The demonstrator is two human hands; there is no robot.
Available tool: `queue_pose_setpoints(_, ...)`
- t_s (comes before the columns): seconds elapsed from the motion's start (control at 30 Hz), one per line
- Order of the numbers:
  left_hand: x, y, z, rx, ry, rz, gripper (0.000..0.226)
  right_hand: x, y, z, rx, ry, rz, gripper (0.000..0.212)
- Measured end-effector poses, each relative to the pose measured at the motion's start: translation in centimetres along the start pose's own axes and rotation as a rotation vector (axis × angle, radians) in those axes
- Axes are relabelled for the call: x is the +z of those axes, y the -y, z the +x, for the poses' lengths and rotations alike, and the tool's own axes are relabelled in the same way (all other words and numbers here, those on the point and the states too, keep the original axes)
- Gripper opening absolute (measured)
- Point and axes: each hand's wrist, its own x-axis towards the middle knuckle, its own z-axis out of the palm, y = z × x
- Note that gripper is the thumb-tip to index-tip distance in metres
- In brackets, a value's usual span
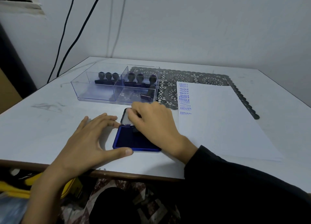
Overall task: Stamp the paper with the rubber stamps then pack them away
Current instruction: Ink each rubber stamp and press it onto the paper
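A blue ink pad lies open near the table's front edge, its lid folded back. My right hand grips a dark rubber stamp and holds it down on the pad; the stamp is mostly hidden under my fingers. My left hand rests beside the pad, fingertips and thumb touching its left and front edges. To the right lies a white paper with blue FRAGILE and AMENDED prints down its left side. A clear divided box behind the pad holds several stamps.
A dark lace mat lies under the paper and the box's right end. The white table stands against a wall, with black cables hanging at the left. Yellow items sit below the front edge.
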Motion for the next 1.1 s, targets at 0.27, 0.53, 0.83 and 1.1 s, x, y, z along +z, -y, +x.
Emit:
queue_pose_setpoints(0.27,0.1,-4.7,-1.5,0.062,-0.054,-0.095,0.109,-5.0,-7.2,2.2,0.247,-0.109,0.125,0.042)
queue_pose_setpoints(0.53,8.9,-13.5,-0.3,0.465,-0.04,0.022,0.072,-6.3,-12.3,1.6,0.308,0.027,-0.089,0.037)
queue_pose_setpoints(0.83,11.6,-14.4,0.2,0.343,-0.032,0.266,0.076,-5.0,-11.7,0.9,0.217,0.097,-0.189,0.045)
queue_pose_setpoints(1.1,11.7,-14.3,0.4,0.355,-0.042,0.306,0.076,-3.8,-11.5,0.8,0.213,0.076,-0.215,0.038)
